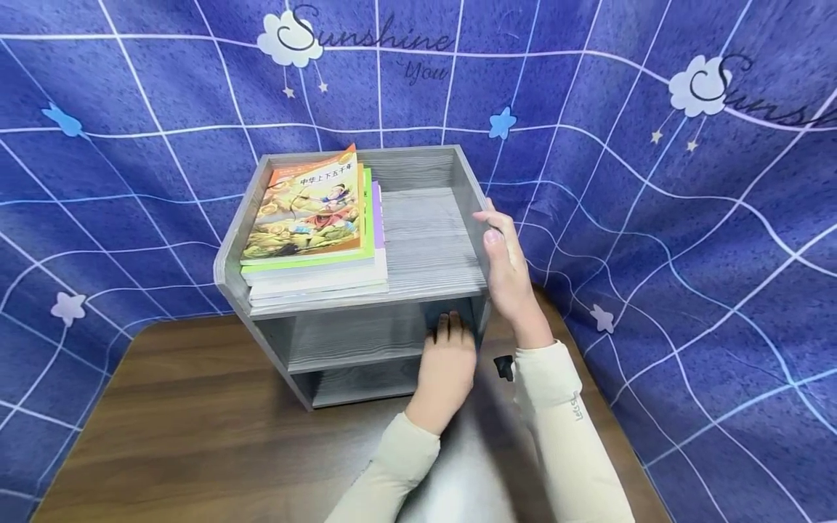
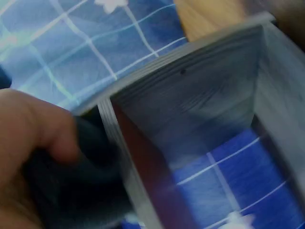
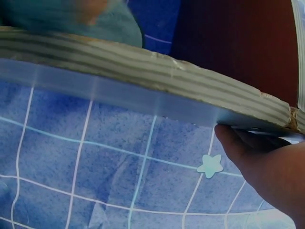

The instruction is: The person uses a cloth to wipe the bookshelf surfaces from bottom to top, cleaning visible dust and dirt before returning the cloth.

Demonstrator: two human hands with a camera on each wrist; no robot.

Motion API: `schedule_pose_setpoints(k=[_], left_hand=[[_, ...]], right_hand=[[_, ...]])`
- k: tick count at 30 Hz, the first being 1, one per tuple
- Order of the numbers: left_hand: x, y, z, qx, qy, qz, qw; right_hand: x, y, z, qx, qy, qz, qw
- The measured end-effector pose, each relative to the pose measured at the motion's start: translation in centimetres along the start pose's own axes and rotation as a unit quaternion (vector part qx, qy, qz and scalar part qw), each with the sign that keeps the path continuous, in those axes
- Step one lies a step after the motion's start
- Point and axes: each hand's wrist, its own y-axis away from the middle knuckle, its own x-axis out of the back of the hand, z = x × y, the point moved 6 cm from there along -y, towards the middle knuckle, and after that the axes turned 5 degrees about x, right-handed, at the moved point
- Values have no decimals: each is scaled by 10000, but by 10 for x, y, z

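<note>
A small grey wood-grain shelf [image 1: 431, 240] stands on the brown table. My left hand [image 1: 450, 367] reaches into the middle compartment at its right side and holds a dark teal cloth [image 2: 90, 176] near the inner wall. The left wrist view shows the thumb bent over the cloth; the other fingers are partly hidden. In the right wrist view the cloth [image 3: 112, 21] shows behind the panel edge. My right hand [image 1: 511, 280] rests against the outside of the shelf's right panel, fingertips at the edge.
A stack of books [image 1: 314, 218] lies on the left of the shelf's top tier. A small black object [image 1: 504, 367] is on the brown table [image 1: 189, 421], right of the shelf. A blue grid-patterned curtain [image 1: 418, 87] hangs behind and beside the table.
</note>
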Motion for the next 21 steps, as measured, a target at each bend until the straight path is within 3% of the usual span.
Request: schedule_pose_setpoints(k=[3,8,12,17,21], left_hand=[[0,2,8,-294,-794,-177,9963],[6,2,1,-455,-813,-748,9928],[13,7,-18,-397,-629,-924,9929],[27,24,-54,-353,-363,-647,9966],[43,37,-77,-531,-89,-892,9946]], right_hand=[[2,1,4,-28,64,-53,10000],[4,2,10,-59,203,-153,9997],[6,3,12,-115,277,-117,9995],[7,5,11,-194,311,-85,9993],[7,4,10,-169,333,-72,9993]])
